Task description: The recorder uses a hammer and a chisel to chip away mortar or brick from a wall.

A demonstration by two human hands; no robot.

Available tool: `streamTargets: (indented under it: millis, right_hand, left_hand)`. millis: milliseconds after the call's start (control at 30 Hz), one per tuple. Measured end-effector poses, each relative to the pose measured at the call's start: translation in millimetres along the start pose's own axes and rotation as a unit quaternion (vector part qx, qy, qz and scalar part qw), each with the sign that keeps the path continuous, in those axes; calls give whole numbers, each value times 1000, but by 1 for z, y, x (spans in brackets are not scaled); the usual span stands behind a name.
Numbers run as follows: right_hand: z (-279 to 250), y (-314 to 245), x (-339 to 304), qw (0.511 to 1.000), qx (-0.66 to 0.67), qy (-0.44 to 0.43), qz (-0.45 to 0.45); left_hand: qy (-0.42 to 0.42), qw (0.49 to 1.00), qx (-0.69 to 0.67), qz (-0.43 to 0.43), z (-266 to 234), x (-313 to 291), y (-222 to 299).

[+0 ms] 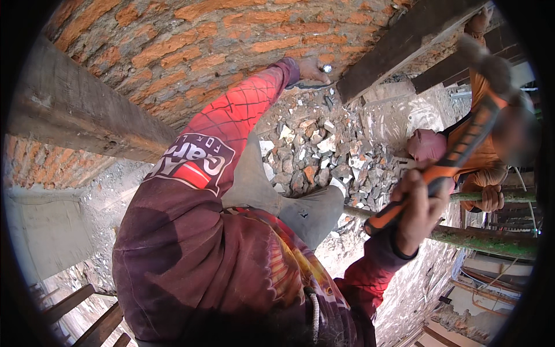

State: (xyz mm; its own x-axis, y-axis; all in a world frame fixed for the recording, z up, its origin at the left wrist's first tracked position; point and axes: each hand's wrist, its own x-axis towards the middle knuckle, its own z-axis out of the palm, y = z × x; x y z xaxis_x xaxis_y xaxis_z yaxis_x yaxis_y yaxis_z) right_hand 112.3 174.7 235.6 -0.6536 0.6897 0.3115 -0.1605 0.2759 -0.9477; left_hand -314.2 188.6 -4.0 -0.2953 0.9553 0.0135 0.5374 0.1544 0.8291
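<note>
My right hand (pixel 421 209) is raised on the right, its fingers wrapped round the orange-and-black handle of a hammer (pixel 471 136). The hammer's dark head is smeared by motion at the upper right. My left arm stretches forward to the worn brick wall (pixel 277 43). Against the foot of that wall, my left hand (pixel 311 70) is closed round what looks like a chisel (pixel 327 68). Only its shiny round end shows beside the fingers; the rest is hidden.
Broken brick and plaster rubble (pixel 312 156) covers the ground by my legs. Thick wooden beams (pixel 81 104) rise on both sides. At right, another person in orange sleeves (pixel 480 156) is close behind the hammer, one hand (pixel 491 198) near a green pole (pixel 491 242).
</note>
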Motion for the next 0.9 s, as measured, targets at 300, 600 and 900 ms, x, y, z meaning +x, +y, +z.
streamTargets:
  millis: [300,600,900]
  right_hand:
    - [-7,-74,95,877,60,-70,-471]
    - [54,135,-45,936,-8,-140,321]
    - [-40,-74,35,958,104,-26,-266]
  left_hand:
    - [4,998,12,61,12,9,6]
    - [74,992,-83,65,14,6,-24]
    - [-6,997,-74,37,5,0,-11]
